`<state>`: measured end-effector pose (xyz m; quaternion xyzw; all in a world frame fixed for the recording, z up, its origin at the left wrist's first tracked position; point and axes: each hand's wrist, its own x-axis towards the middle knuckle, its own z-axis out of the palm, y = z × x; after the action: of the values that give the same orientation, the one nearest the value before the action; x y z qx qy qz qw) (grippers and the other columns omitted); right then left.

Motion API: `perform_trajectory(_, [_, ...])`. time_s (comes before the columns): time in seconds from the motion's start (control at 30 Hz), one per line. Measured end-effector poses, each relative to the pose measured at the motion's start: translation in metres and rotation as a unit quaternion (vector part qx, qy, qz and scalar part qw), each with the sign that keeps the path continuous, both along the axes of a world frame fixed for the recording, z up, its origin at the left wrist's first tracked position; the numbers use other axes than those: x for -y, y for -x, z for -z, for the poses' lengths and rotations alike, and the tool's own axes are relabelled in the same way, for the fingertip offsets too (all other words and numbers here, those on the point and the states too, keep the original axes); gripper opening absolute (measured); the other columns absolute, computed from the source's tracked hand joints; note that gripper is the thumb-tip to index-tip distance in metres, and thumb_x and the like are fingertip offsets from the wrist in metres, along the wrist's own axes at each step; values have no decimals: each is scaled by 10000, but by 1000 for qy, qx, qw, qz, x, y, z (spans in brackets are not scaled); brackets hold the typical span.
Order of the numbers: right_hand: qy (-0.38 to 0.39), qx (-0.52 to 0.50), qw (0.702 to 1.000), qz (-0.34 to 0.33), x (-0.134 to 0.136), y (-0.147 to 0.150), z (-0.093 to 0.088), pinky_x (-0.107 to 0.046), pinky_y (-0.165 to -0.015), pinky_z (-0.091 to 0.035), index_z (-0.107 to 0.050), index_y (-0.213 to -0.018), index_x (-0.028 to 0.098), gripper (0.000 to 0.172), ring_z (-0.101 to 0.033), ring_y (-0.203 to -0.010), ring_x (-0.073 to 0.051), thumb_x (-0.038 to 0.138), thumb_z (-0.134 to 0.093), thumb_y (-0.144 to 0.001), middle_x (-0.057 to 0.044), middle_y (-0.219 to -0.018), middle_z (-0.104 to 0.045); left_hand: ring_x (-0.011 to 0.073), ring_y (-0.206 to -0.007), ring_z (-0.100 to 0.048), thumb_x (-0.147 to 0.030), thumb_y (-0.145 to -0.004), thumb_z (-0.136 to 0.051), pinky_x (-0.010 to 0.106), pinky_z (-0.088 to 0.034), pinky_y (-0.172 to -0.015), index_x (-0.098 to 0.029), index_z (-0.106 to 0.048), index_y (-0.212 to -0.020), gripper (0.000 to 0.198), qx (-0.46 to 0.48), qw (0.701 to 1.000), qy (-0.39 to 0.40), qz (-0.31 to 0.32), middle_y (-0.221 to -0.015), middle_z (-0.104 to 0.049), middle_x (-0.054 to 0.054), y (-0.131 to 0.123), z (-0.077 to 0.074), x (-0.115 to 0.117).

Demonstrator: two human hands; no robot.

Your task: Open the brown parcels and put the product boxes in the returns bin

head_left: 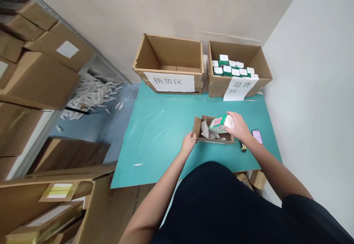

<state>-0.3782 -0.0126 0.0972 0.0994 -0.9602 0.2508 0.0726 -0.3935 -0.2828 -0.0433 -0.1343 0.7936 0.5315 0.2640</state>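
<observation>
A small open cardboard box (217, 140) rests on the green tabletop in front of me, with white paper (208, 131) and some clear wrapping inside. My left hand (189, 142) grips the box at its left end, by the flap. In my right hand (237, 126) is a green and white product carton (219, 123), tilted and partly above the box's opening. My fingers close around the carton's white end. Just right of the box lies a black and yellow utility knife (243, 146), close beneath my right wrist.
Two large open cartons with paper signs stand at the back: the left one (168, 69) and the right one (238, 80), which holds several green and white cartons. A phone (257, 137) lies at right. Stacked boxes (47, 78) and a big open carton (96, 199) flank the table's left.
</observation>
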Motion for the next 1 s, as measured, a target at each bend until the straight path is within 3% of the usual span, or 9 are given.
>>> perform_trajectory(0.17, [6,-39,999,-23,-7,-7,-41,-561,-1053,-450,-484,-1392,236,595,-549,-1232,-344,339,-663,-835,-137,-1322,-605,226,-919,-740,-426,-943,-543,301,-590,-718,-160,-454,-1469,596,5,1000,1,5,-1226,-710,158,5,-20,15])
perform_trajectory(0.3, [11,-49,998,-48,-9,-21,-79,-573,-1052,-448,-474,-1408,268,589,-544,-1241,-349,342,-649,-850,-123,-1323,-598,286,-1212,-642,-455,-946,-554,393,-549,-964,-184,-499,-1451,576,-160,983,85,20,-1427,-588,176,-8,-45,25])
perform_trajectory(0.43, [27,-31,994,-103,-5,-41,-117,-546,-1039,-471,-497,-1390,280,560,-557,-1224,-331,332,-664,-858,-108,-1314,-593,297,-1440,-435,-457,-917,-621,443,-397,-1165,-247,-464,-1486,627,-331,931,87,127,-1533,-498,115,-29,-87,20])
perform_trajectory(0.53, [36,17,983,-178,7,-56,-130,-521,-1051,-474,-509,-1399,294,568,-551,-1237,-314,312,-673,-855,-93,-1309,-597,310,-1461,-404,-500,-844,-721,465,-372,-1182,-293,-348,-1555,829,-333,915,33,226,-1578,-446,91,-44,-122,11])
perform_trajectory(0.63, [33,59,968,-241,23,-70,-123,-506,-1055,-473,-516,-1415,295,569,-535,-1255,-303,282,-656,-863,-92,-1319,-596,346,-1444,-422,-501,-737,-824,484,-389,-1164,-306,-299,-1578,1011,-282,907,-16,313,-1573,-450,97,-58,-142,2])
perform_trajectory(0.73, [24,82,961,-264,36,-82,-99,-496,-1050,-470,-544,-1396,283,550,-528,-1250,-297,232,-653,-859,-98,-1331,-598,349,-1416,-457,-425,-714,-845,475,-409,-1147,-287,-319,-1568,1013,-243,903,-58,351,-1556,-471,98,-71,-140,-4])
perform_trajectory(0.83, [15,94,959,-265,43,-93,-65,-493,-1051,-460,-560,-1382,269,556,-522,-1249,-295,163,-637,-842,-106,-1329,-602,318,-1367,-514,-286,-744,-791,445,-442,-1114,-263,-384,-1516,874,-221,911,-69,341,-1521,-509,94,-84,-117,-9])
perform_trajectory(1.0, [2,116,962,-247,46,-106,-3,-493,-1072,-433,-561,-1397,239,605,-522,-1253,-296,117,-638,-809,-121,-1331,-610,317,-1296,-564,-112,-662,-728,449,-449,-1093,-193,-475,-1395,780,-223,917,-24,330,-1418,-582,126,-101,-60,-17])
